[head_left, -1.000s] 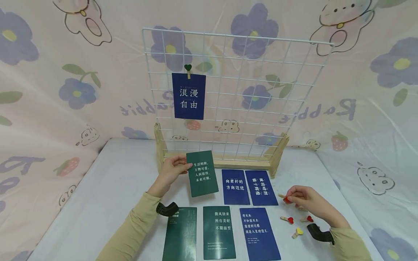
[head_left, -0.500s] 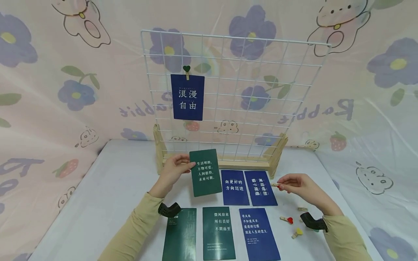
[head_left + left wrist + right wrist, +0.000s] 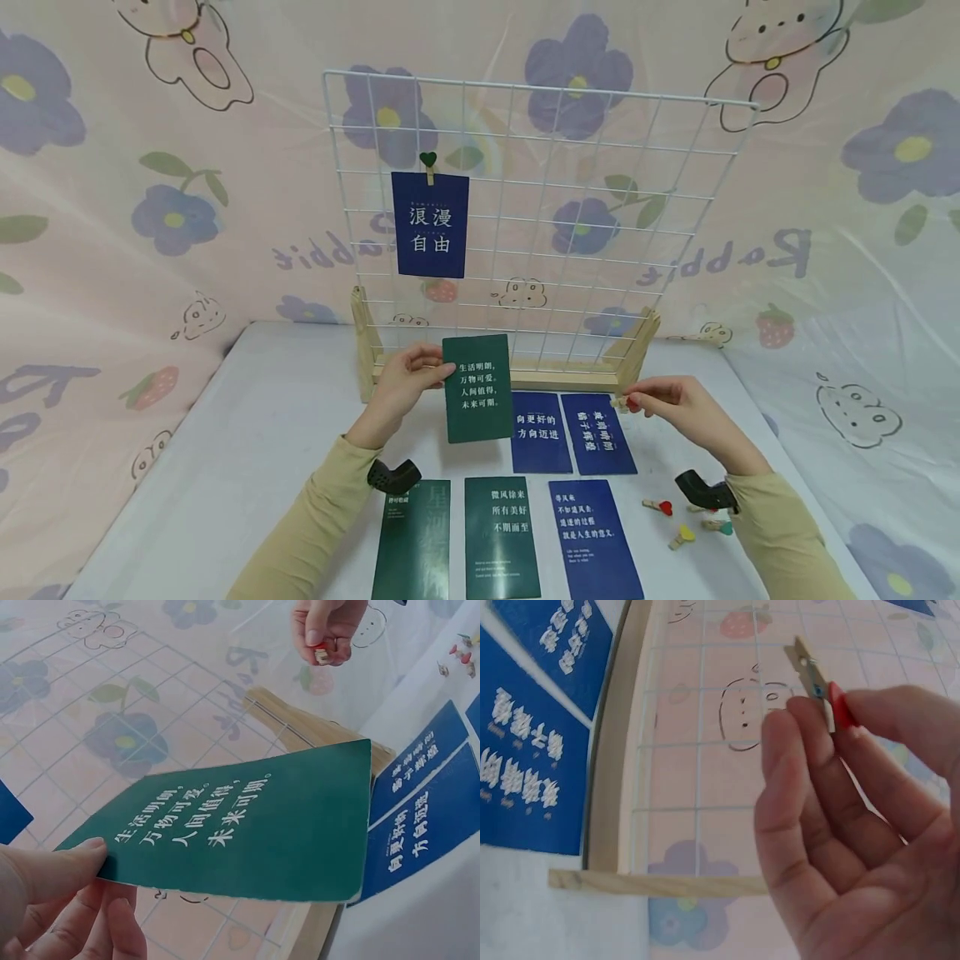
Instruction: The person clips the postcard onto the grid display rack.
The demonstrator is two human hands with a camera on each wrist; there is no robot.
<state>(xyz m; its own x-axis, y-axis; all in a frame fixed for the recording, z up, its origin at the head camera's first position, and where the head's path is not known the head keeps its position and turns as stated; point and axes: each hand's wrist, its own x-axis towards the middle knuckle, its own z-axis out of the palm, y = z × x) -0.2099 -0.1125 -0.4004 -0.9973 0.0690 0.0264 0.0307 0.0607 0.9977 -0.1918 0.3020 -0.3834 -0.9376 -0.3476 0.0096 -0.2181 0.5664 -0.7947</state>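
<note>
My left hand [image 3: 408, 379] pinches the left edge of a green card [image 3: 477, 389] printed with white characters, held up in front of the grid's base. The left wrist view shows the thumb [image 3: 79, 859] on the card's printed face. My right hand [image 3: 678, 408] pinches a small wooden clothespin [image 3: 814, 679] with a red heart on it, between thumb and fingertips. It hovers by the right foot of the white wire grid [image 3: 600, 200]. High on the grid's left side hangs a blue card [image 3: 430, 225], held by a clothespin with a green heart [image 3: 428, 160].
Two blue cards [image 3: 542, 433] lie before the wooden base [image 3: 562, 379], partly behind the held card. Nearer me lie two green cards [image 3: 502, 537] and a blue card [image 3: 596, 537]. Several clothespins [image 3: 681, 537] with coloured hearts lie at the right. A patterned cloth [image 3: 795, 200] hangs behind.
My left hand has raised the green card slightly and shifted it right. My right hand has lifted the red-heart clothespin from beside the loose ones, moving it up and left toward the grid.
</note>
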